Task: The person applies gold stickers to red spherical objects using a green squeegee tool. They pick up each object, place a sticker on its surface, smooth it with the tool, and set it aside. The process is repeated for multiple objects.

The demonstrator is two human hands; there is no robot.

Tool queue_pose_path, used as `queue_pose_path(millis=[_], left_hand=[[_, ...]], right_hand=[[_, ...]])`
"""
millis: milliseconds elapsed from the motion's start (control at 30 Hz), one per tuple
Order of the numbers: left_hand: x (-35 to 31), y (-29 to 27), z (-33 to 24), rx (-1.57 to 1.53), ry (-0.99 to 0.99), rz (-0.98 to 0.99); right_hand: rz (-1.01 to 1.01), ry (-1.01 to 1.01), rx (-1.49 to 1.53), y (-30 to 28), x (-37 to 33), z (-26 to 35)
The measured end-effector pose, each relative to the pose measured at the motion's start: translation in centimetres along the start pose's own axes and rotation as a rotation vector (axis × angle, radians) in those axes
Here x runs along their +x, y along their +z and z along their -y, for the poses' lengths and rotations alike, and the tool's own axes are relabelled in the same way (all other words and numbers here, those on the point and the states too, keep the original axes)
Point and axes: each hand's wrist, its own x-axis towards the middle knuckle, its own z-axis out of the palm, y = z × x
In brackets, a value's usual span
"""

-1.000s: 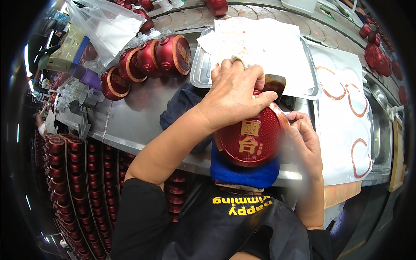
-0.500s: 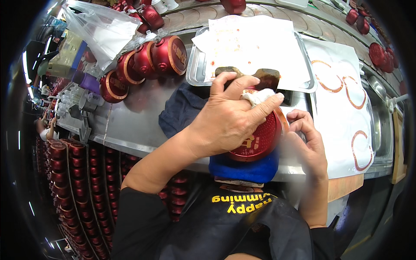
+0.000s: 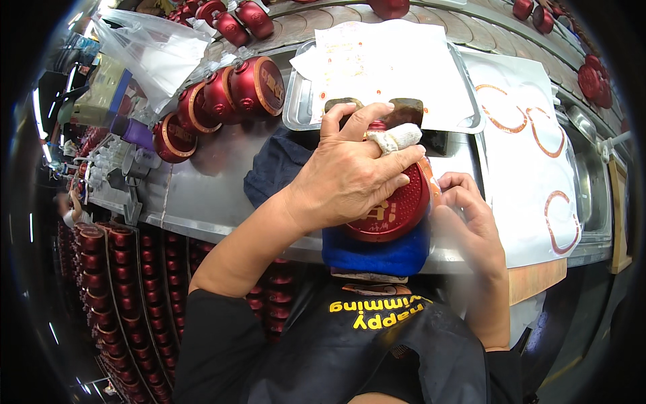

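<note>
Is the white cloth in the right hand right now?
No, the white cloth is at the left hand, while the right hand pinches the orange strip.

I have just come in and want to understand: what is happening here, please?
A person's left hand is on a red bottle, with a white cloth at its fingers. The right hand pinches an orange strip at the bottle's edge. The bottle rests on a blue cloth. Three more strips lie on a white sheet to the right.

Left hand (image 3: 344,174) palm down, fingers spread, right hand (image 3: 476,219) with fingers curled, bare forearms (image 3: 250,249) angled inward
</note>
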Motion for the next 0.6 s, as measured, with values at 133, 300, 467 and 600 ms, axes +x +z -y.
queue_pose_path(millis=[133,300,467,600], left_hand=[[0.2,-0.1,-0.1,0.019,0.021,-0.01],[0.4,-0.5,-0.3,0.043,0.034,0.028],[0.7,-0.8,-0.6,0.019,0.045,0.141],[0.9,-0.9,-0.6,0.024,0.047,0.162]], right_hand=[[0.017,0.05,0.088,0.5,-0.3,0.3],[0.006,0.109,0.079,0.9,-0.2,-0.6],[0.013,0.059,0.012,0.8,-0.5,-1.3],[-0.023,-0.053,-0.083,1.0,-1.0,-1.2]])
